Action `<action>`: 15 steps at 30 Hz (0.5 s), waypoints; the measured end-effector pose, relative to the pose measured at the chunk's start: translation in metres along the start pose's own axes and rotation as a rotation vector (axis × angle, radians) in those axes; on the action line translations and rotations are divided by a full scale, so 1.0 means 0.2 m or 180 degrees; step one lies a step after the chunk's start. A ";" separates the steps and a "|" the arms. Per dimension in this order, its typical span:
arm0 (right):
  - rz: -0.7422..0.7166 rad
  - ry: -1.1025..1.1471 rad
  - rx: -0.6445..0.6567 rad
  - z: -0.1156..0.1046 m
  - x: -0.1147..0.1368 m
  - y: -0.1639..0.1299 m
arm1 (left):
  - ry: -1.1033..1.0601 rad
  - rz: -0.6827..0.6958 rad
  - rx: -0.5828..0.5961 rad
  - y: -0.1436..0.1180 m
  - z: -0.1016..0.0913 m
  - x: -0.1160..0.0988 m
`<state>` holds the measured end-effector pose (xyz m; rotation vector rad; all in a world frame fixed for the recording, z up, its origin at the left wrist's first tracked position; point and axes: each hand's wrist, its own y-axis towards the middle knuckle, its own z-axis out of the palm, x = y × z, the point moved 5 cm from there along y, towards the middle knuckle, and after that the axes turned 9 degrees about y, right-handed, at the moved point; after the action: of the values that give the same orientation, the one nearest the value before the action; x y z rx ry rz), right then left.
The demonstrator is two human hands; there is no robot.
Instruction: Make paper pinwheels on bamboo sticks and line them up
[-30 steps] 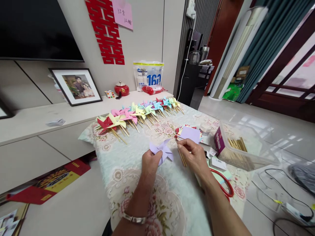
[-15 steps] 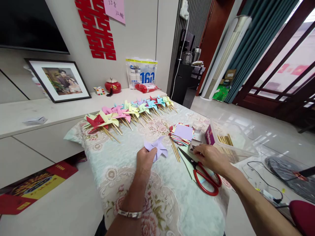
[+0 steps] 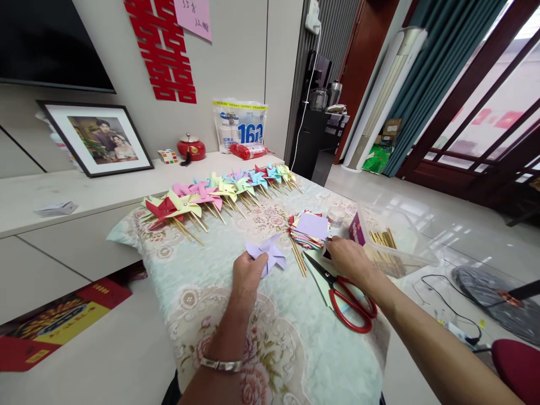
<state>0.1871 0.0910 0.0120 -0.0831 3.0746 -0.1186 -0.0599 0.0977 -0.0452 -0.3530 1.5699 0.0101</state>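
1. The table (image 3: 236,349), covered with a flowered cloth, has much free cloth in front of the two hands. Its right edge is close: the red scissors (image 3: 348,295) lie near that edge, and the clear plastic box (image 3: 396,239) with sticks stands at the far right side.
2. The row of finished pinwheels (image 3: 219,194) lies along the far side, well apart from the hands.
3. The stack of coloured paper squares (image 3: 310,229) is just beside the right hand.
4. The right hand (image 3: 348,259) has left the loose sticks (image 3: 298,260) it held a second ago and moved to the right, past the scissors. Its fingers are curled over a small thing by the box; I cannot tell if they grip it.
5. The left hand (image 3: 248,273) has stayed in place. Its fingers pinch the lilac pinwheel (image 3: 266,253), which rests on the cloth between the hands and has no stick yet.
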 end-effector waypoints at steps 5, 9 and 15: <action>-0.0074 0.0109 0.0068 -0.02 -0.01 0.02 | 0.0020 -0.0016 0.0018 0.00 0.00 0.00; -0.0042 0.0212 0.0094 -0.02 -0.02 0.03 | 0.0023 -0.0021 0.0041 0.00 0.00 0.01; -0.0007 0.0378 0.0014 -0.03 -0.05 0.02 | 0.0022 0.0002 0.0045 0.01 0.01 0.02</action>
<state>0.1972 0.0964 0.0191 -0.0820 3.1925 -0.1353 -0.0590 0.0998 -0.0499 -0.3417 1.5763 -0.0017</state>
